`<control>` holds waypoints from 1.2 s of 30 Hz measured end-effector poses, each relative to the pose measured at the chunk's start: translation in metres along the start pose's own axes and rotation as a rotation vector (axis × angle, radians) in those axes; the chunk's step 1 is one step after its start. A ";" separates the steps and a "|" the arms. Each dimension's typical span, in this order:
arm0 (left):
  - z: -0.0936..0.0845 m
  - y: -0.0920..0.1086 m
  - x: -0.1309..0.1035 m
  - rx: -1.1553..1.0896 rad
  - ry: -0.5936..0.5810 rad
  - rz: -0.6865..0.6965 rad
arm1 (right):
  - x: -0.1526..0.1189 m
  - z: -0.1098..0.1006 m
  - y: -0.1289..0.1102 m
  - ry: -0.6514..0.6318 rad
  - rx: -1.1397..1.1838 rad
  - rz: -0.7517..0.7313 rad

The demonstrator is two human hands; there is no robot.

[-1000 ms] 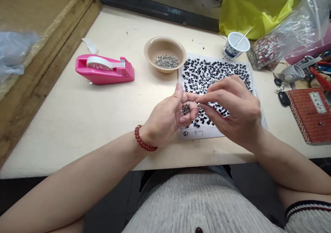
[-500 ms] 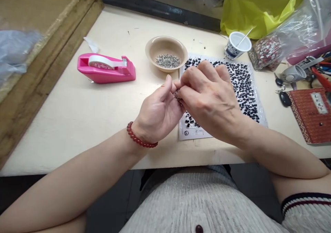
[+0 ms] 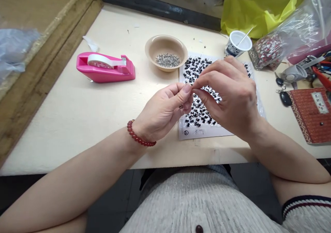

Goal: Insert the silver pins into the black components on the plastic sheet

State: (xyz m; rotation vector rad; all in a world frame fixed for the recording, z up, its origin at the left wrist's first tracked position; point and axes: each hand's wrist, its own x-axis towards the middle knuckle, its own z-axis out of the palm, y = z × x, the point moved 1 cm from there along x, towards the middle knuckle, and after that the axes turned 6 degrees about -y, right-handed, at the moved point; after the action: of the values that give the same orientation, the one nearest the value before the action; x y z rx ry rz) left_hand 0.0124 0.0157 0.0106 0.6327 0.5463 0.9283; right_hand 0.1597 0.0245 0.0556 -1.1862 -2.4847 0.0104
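Observation:
My left hand is closed, palm turned up, its thumb pressed on the forefinger. Small shiny metal bits show between its curled fingers. Against that thumb tip, my right hand pinches with thumb and forefinger; whatever sits between the tips is too small to make out. Both hands are above the left part of a white sheet covered with rows of small black pieces, several with thin pins sticking up. Behind the hands stands a beige bowl holding many small silver pins.
A pink tape dispenser lies left of the bowl. At the back right are a white cup with a thin stick, a plastic bag of red and white bits and a yellow bag. A red patterned pouch lies at right.
My left hand has closed from a half-open palm, its thumb now on the forefinger. My right hand has drawn back to the right, out of the palm, and pinches at the left thumb tip.

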 end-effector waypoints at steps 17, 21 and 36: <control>0.001 0.008 0.004 -0.057 0.231 0.086 | -0.049 0.029 -0.003 -0.108 0.061 -0.089; 0.001 0.008 0.003 -0.069 0.175 0.060 | -0.050 0.037 -0.004 -0.090 0.014 -0.101; -0.001 0.002 0.002 0.004 0.108 0.074 | -0.049 0.043 -0.003 -0.099 -0.031 -0.089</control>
State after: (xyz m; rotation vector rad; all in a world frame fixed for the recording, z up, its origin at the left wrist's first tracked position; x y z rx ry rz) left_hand 0.0122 0.0187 0.0111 0.6127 0.6242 1.0356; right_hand 0.1708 -0.0073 -0.0005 -1.1110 -2.6312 0.0067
